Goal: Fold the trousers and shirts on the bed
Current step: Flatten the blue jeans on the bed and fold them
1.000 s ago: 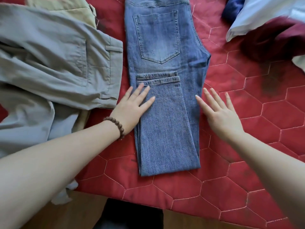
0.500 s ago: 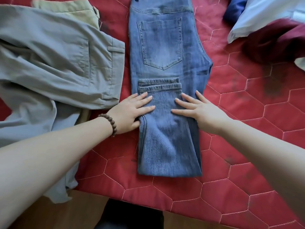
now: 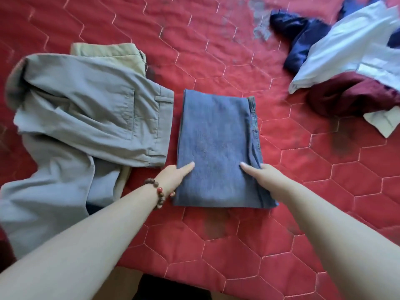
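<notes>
Here the left hand [image 3: 174, 177] and right hand [image 3: 263, 178] clamp the near corners of the jeans [image 3: 216, 148], one on each side, thumbs on top and fingers tucked underneath. The jeans lie between the hands on the bed [image 3: 216, 245] as a tidy blue rectangle, its folded edge nearest, a seam and waistband showing along the right side. This pair looks finished; the step in hand seems to be lifting or shifting the stack, so the next move calls for keeping both sides level so the layers do not slip. Left of the left hand, the grey trousers [image 3: 86, 118] sprawl unfolded over a beige pair [image 3: 108, 53]. Far beyond the right hand lie crumpled shirts [image 3: 346, 53].
</notes>
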